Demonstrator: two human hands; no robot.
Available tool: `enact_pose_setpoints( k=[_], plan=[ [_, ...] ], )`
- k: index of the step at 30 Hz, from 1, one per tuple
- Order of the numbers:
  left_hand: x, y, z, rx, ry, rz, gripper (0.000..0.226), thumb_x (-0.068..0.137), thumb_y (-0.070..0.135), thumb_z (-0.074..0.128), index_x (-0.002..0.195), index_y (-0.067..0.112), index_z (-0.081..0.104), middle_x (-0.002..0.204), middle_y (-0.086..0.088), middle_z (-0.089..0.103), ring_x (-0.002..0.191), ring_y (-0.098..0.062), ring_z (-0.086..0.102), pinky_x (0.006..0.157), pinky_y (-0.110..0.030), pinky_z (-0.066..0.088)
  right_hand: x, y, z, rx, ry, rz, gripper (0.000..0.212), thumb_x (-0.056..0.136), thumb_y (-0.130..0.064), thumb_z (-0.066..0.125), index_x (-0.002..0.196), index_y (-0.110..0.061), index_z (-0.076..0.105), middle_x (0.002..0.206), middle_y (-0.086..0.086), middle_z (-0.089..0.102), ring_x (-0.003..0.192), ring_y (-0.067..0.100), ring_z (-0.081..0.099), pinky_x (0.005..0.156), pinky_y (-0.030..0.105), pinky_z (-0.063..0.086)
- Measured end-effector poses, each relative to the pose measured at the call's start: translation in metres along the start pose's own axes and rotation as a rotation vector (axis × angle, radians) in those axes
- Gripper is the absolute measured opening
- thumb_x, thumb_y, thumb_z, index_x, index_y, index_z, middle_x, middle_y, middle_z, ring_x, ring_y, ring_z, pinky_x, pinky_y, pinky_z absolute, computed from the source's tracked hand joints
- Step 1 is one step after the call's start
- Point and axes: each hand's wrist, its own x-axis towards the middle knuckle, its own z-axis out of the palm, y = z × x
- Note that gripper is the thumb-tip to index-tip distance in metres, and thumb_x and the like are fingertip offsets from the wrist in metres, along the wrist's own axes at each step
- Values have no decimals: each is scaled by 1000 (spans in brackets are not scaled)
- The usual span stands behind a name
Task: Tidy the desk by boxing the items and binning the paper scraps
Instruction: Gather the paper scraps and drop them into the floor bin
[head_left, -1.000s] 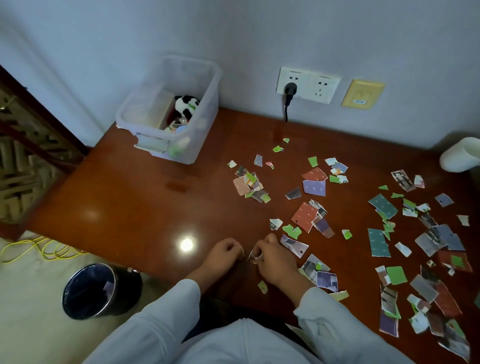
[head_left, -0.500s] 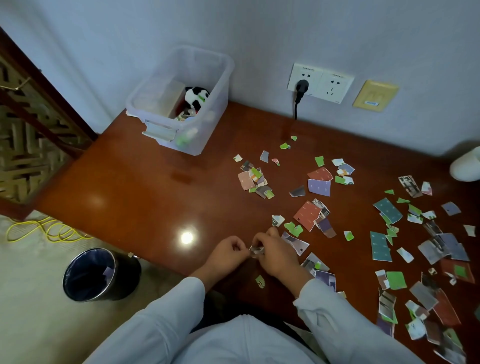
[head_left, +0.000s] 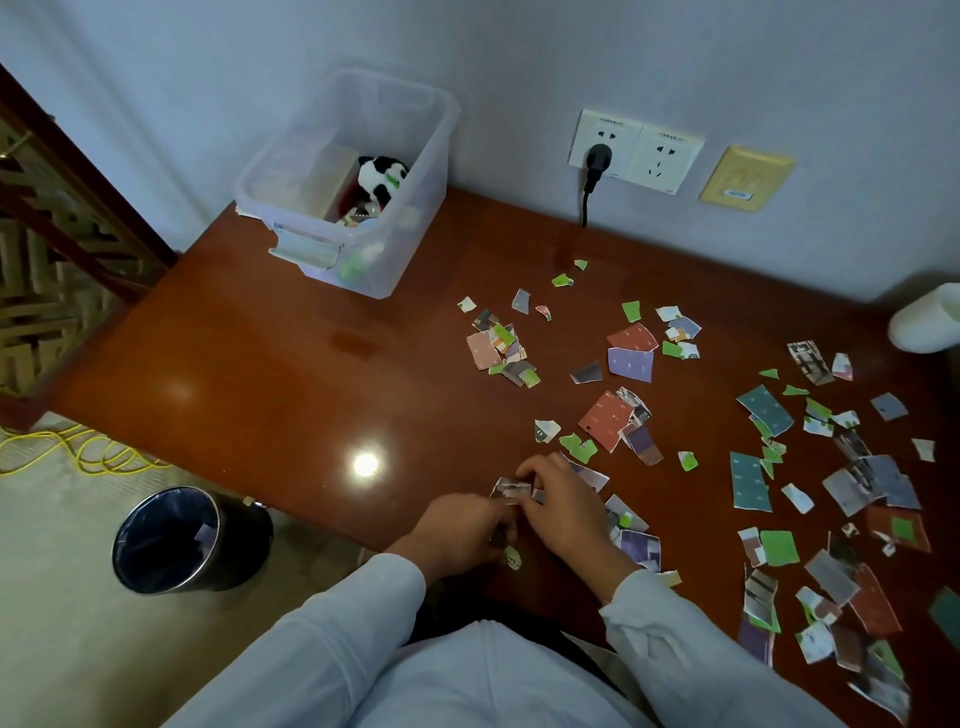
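Many torn paper scraps in red, green, teal and grey lie scattered over the middle and right of the brown desk. My left hand and my right hand meet at the desk's front edge, both pinching a small bunch of scraps between them. A clear plastic box stands at the back left with a black-and-white plush toy and other items inside. A black bin with a dark liner stands on the floor to the left, below the desk edge.
A black plug sits in a wall socket behind the desk, its cord hanging down. A white cylinder lies at the right edge. Yellow cable is coiled on the floor at left. A carved wooden frame borders the desk's left side.
My hands have closed together and lifted slightly, gathering scraps between the fingers. The view has shifted a little; the scattered scraps, box and bin stay put.
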Motion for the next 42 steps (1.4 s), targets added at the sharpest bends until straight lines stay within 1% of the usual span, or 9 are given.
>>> enact_pose_setpoints(
  k=[8, 11, 14, 19, 22, 25, 28, 35, 42],
  plan=[
    [7, -1, -3, 15, -57, -3, 14, 86, 38, 63, 91, 25, 64, 96, 3, 66, 89, -18, 60, 67, -27, 39, -4, 6, 0, 54, 57, 131, 24, 85, -37, 66, 107, -30, 57, 112, -8, 56, 94, 11, 58, 75, 30, 54],
    [8, -9, 0, -437, 42, -177, 12, 89, 27, 59, 79, 25, 52, 77, 6, 57, 72, -12, 53, 65, -29, 41, -4, 2, -1, 23, 50, 203, 31, 81, -48, 68, 102, -30, 55, 109, -7, 54, 93, 11, 57, 66, 26, 46],
    [6, -12, -8, -1019, 213, -429, 21, 93, 14, 48, 73, 18, 45, 62, 1, 45, 51, -10, 39, 45, -23, 34, -5, -1, 2, 7, 62, 224, 32, 78, -51, 70, 98, -30, 57, 110, -8, 55, 94, 11, 58, 64, 26, 41],
    [9, -21, -20, -1383, 255, -527, 21, 81, -4, 38, 69, 13, 43, 57, -7, 54, 43, -18, 46, 40, -19, 33, -4, -8, 8, 46, 83, 237, 22, 82, -40, 70, 98, -28, 63, 109, -7, 56, 91, 11, 58, 62, 25, 41],
    [10, -20, -18, -1412, 271, -523, 24, 76, -8, 36, 67, 14, 40, 57, -7, 53, 44, -19, 45, 40, -21, 33, -3, -11, 10, 104, 87, 248, 6, 84, -30, 68, 85, -30, 62, 103, -8, 61, 87, 11, 58, 58, 23, 38],
    [10, -18, -18, -1358, 296, -481, 24, 72, -9, 38, 66, 14, 38, 55, -7, 51, 43, -18, 41, 41, -22, 29, -1, -12, 10, 151, 72, 265, 16, 85, -23, 65, 74, -32, 59, 94, -8, 65, 87, 12, 60, 59, 23, 41],
    [12, -17, -20, -1354, 299, -460, 25, 70, -11, 36, 67, 14, 37, 52, -7, 49, 41, -18, 39, 40, -21, 26, -1, -11, 7, 228, 81, 303, 10, 83, -28, 68, 83, -32, 59, 88, -11, 61, 88, 13, 60, 62, 24, 42],
    [14, -15, -21, -1408, 300, -463, 28, 70, -12, 31, 76, 11, 46, 49, -7, 45, 37, -17, 36, 39, -17, 24, -8, -21, 10, 96, 75, 328, 34, 77, -52, 68, 97, -30, 53, 93, -9, 61, 83, 11, 57, 59, 24, 38],
    [17, -23, -15, -1420, 281, -492, 26, 71, -6, 30, 70, 9, 51, 52, -4, 43, 40, -15, 36, 41, -15, 24, -8, -27, 13, 202, 51, 283, 13, 85, -33, 68, 82, -26, 57, 79, -9, 57, 70, 9, 52, 51, 22, 30]
  ],
)
